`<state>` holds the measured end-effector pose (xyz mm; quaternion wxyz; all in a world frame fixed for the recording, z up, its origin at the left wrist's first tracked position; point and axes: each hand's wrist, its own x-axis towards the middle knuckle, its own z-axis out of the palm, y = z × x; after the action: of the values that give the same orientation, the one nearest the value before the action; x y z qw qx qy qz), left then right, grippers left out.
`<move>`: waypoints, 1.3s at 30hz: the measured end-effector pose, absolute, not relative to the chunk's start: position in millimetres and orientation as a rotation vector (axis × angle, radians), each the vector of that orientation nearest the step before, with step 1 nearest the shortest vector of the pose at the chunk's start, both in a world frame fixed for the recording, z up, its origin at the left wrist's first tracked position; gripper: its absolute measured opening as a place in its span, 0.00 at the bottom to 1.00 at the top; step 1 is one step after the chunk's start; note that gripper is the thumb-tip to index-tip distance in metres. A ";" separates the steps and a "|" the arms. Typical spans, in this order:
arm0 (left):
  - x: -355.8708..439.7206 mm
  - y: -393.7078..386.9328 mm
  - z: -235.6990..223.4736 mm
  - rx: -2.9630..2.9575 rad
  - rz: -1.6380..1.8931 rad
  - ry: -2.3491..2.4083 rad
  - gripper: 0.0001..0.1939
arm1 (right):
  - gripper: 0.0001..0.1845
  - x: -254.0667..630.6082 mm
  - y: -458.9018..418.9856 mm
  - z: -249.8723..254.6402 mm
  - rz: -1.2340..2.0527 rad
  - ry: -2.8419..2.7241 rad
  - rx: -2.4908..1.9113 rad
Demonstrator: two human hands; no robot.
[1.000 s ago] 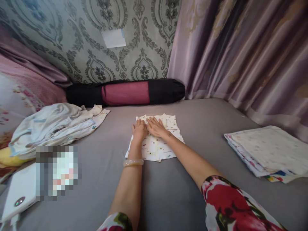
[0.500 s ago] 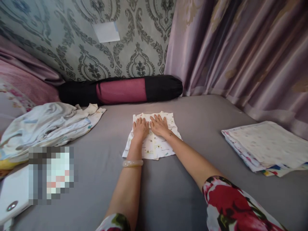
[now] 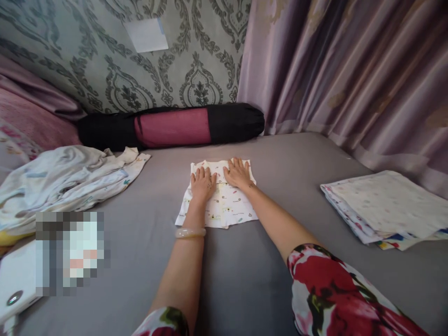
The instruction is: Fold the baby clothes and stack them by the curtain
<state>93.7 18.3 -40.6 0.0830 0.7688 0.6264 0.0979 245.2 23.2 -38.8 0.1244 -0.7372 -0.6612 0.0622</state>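
A small white printed garment (image 3: pixel 224 205), perhaps a baby's top, lies folded on the grey sheet (image 3: pixel 294 205) in front of me. My left hand (image 3: pixel 203 184) rests flat on its left side, fingers stretched forward. On the upper right part of the cloth lies my right hand (image 3: pixel 238 172), palm down with the fingers spread a little. Neither hand grips the fabric. A crease runs across the garment between the two hands. The cloth beneath my palms is hidden.
A black and dark pink rolled bag (image 3: pixel 171 126) lies along the wall. Crumpled pale clothes (image 3: pixel 70 177) are heaped at left, near a white device (image 3: pixel 17 280) with a cable and a blurred patch. Folded cloths (image 3: pixel 392 205) are stacked at right, below the curtain (image 3: pixel 315 70).
My right hand has slid outward to the right across the garment, widening the gap between my hands. My left hand stays on the left side. The view has shifted slightly.
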 end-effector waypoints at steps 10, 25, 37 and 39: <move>70.4 33.4 -28.8 2.095 0.633 1.667 0.27 | 0.20 316.8 8.2 -17.1 0.571 -1.500 -1.948; 11.7 9.1 -22.0 1.710 0.500 1.908 0.09 | 0.11 315.8 -41.6 -12.4 0.567 -1.567 -2.358; 27.3 -21.1 -22.4 1.995 0.453 2.140 0.18 | 0.16 278.7 -76.7 -17.3 0.156 -1.624 -2.341; 23.0 -25.0 -21.6 2.049 0.404 2.138 0.21 | 0.16 280.4 -78.6 -17.4 0.173 -1.619 -2.346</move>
<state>23.0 -25.0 -21.6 0.0761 0.6836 0.7133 0.1349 280.4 -78.6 -17.4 0.1424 -0.8133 -0.5610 0.0598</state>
